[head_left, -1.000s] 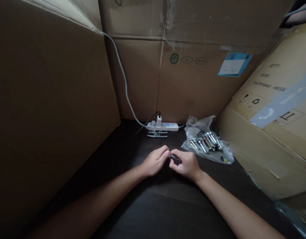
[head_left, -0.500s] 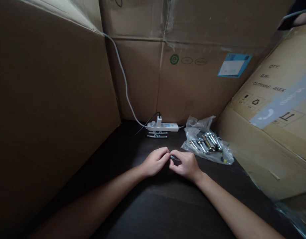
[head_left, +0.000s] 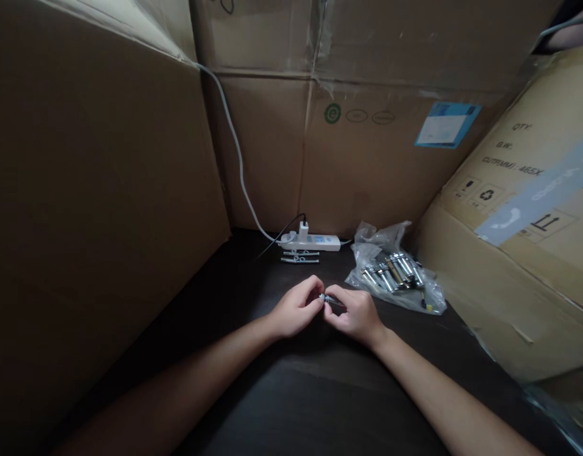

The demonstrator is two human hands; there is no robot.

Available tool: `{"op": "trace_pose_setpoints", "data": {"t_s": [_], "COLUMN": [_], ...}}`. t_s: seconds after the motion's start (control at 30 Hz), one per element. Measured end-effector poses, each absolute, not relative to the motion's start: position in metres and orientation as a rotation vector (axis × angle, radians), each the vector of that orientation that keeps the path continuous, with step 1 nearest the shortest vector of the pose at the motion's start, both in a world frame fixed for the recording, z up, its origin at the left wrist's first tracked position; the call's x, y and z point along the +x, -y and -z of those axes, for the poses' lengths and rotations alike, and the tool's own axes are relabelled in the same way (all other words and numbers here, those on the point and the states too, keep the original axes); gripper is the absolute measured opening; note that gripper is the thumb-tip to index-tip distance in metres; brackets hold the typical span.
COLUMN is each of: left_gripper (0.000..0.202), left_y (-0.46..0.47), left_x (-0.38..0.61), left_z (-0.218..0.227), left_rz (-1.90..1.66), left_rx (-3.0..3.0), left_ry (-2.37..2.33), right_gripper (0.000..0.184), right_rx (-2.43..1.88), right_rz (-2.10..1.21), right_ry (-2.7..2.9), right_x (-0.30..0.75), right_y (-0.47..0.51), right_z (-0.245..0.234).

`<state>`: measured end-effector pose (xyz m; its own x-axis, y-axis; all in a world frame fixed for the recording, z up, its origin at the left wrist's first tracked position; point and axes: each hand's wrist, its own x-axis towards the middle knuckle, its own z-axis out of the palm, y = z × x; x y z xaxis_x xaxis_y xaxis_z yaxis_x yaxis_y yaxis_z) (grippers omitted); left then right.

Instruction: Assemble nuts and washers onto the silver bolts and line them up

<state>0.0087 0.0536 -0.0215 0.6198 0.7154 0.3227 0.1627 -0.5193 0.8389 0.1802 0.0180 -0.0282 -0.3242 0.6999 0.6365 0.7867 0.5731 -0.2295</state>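
My left hand [head_left: 295, 309] and my right hand [head_left: 354, 314] meet over the dark table [head_left: 291, 405], fingers pinched together. Between their fingertips sits a small metal bolt [head_left: 328, 299]; both hands grip it, one at each end. To the right of my right hand lies a clear plastic bag [head_left: 394, 272] with several metal bolts inside. Two more bolts [head_left: 299, 256] lie on the table farther back, in front of a white power strip [head_left: 311, 241].
Large cardboard boxes wall the table in: one on the left [head_left: 96, 190], one behind [head_left: 367, 120], one leaning on the right [head_left: 523, 240]. A white cable [head_left: 234, 142] runs from the power strip up between the boxes.
The hands have stayed in place; the fingers have shifted slightly on the bolt, which now shows a little more between them.
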Motion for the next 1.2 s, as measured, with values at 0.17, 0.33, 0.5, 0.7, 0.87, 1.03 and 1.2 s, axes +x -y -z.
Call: {"op": "trace_pose_setpoints", "data": {"t_s": [0.17, 0.33, 0.5, 0.7, 0.87, 1.03, 1.2], "left_gripper": [0.019, 0.03, 0.006, 0.009, 0.004, 0.032, 0.012], "left_y": [-0.0572, -0.0567, -0.0533, -0.0537, -0.0563, -0.0584, -0.0549], "left_x": [0.0102, 0.0096, 0.0077, 0.0089, 0.0085, 0.0089, 0.0073], "left_z": [0.025, 0.0243, 0.0212, 0.0237, 0.0235, 0.0249, 0.0217], "left_rz": [-0.852, -0.869, -0.884, -0.857, -0.842, -0.797, -0.896], "left_rx": [2.102, 2.094, 2.018, 1.981, 2.057, 2.11, 2.055], "left_ry": [-0.716, -0.749, -0.699, -0.678, -0.706, -0.753, -0.719], "right_gripper": [0.01, 0.011, 0.011, 0.01, 0.01, 0.009, 0.009], "right_rx": [-1.193, -1.184, -1.204, -1.195, -1.198, -1.199, -1.205], "right_rz": [0.177, 0.18, 0.182, 0.161, 0.164, 0.192, 0.196], "right_ry": [2.105, 2.082, 2.072, 2.075, 2.08, 2.078, 2.072], "right_x": [0.1803, 0.18, 0.1801, 0.18, 0.1803, 0.1805, 0.1799], "right_y": [-0.018, -0.0183, -0.0181, -0.0167, -0.018, -0.0191, -0.0178], "right_z": [0.0287, 0.0292, 0.029, 0.0272, 0.0282, 0.0298, 0.0279]}}
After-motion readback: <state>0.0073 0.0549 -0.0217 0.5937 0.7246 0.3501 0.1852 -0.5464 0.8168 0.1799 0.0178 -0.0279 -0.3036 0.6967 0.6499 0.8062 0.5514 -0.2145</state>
